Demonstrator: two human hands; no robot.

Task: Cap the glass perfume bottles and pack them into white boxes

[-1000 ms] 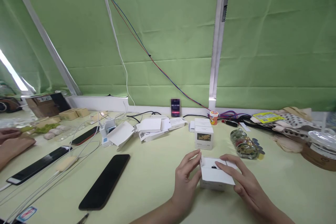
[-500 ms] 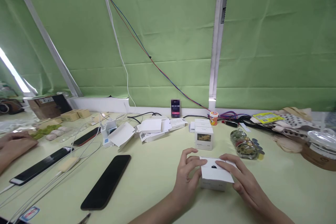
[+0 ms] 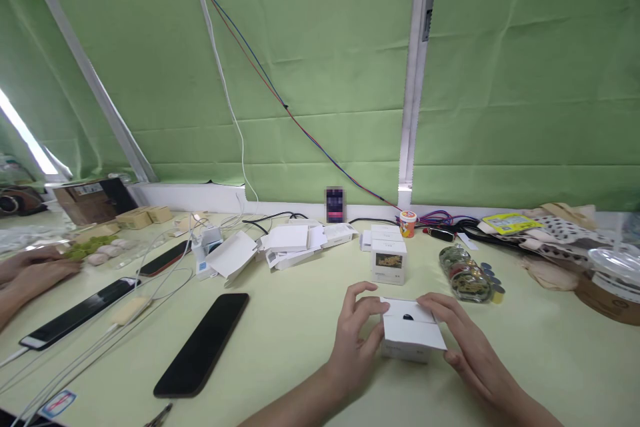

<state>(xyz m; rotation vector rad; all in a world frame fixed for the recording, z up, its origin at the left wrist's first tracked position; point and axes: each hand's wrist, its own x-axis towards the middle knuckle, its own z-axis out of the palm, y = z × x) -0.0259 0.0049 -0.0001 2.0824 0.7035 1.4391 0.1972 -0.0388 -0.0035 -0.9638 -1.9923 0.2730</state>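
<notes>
A small white cardboard box [image 3: 413,335] stands on the table in front of me, its wide top flap tilted toward me. Between the inner flaps a small dark opening shows. My left hand [image 3: 356,330] grips the box's left side, with fingertips at the upper left edge and the thumb low on the side. On the other side, my right hand [image 3: 465,340] has its fingers on the upper right edge and its thumb below the flap. Just behind the box is a short row of closed white boxes [image 3: 389,265], the front one bearing a printed picture.
Left of me lie a black phone [image 3: 203,345], a second phone [image 3: 80,313] and white cables. Another person's hands [image 3: 37,273] are at the far left. Flattened white cartons [image 3: 293,241] lie behind. Clear round containers [image 3: 465,275] and a lidded cup [image 3: 613,283] stand right.
My fingers have drawn back slightly from the middle of the box top toward its side edges. The box stays in place. At far left the other person's hands shifted slightly right.
</notes>
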